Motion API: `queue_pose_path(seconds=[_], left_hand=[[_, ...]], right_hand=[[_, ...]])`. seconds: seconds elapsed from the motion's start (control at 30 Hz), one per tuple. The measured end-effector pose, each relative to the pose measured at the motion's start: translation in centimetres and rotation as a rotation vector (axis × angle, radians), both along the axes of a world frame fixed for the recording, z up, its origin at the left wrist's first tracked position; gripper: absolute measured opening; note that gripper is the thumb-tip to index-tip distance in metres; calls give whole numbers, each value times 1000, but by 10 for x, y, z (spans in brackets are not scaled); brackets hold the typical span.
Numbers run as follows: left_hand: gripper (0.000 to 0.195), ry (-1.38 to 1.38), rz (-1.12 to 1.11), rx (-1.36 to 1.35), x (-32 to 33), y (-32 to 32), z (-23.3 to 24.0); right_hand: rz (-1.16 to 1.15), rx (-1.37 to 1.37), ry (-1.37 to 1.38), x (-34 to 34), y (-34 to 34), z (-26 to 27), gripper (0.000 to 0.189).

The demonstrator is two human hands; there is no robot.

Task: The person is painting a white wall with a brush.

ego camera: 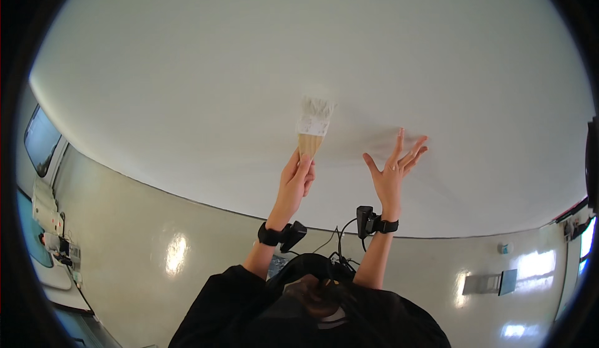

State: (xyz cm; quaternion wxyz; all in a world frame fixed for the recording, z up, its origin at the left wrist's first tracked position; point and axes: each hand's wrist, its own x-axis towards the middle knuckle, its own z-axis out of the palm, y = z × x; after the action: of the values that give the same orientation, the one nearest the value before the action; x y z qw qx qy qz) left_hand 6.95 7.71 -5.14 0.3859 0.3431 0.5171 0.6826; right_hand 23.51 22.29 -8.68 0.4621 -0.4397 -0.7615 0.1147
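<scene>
My left hand [297, 177] grips the wooden handle of a flat paintbrush [311, 143]. Its pale bristles point away from me, and a white band wraps the brush above the handle. Behind the bristles spreads a large, smooth white panel [224, 90]; whether they touch it I cannot tell. To the right of the brush, my right hand [390, 175] is empty, its fingers spread over the same panel. Shadows fall close to those fingertips, but contact is not clear. Each wrist wears a black strap with a small black device and cable.
Below the panel's lower edge lies a glossy pale floor [210, 240]. On the right are a blue-and-grey stand [507, 282] and a small white container [504, 248]. At far left, a person [54, 244] is near equipment, below a window [42, 137]. Dark cables [341, 240] hang near my chest.
</scene>
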Motion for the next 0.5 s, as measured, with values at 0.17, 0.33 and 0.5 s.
queue_pose_path(seconds=[0.17, 0.33, 0.5], left_hand=[[32, -8, 35, -19, -7, 22, -53], [33, -77, -5, -199, -3, 5, -112], [34, -300, -65, -435, -20, -34, -171]], right_hand=[[10, 14, 12, 0, 0, 0, 95], [-15, -7, 14, 2, 0, -2, 93], [-15, 6, 34, -3, -1, 0, 93]])
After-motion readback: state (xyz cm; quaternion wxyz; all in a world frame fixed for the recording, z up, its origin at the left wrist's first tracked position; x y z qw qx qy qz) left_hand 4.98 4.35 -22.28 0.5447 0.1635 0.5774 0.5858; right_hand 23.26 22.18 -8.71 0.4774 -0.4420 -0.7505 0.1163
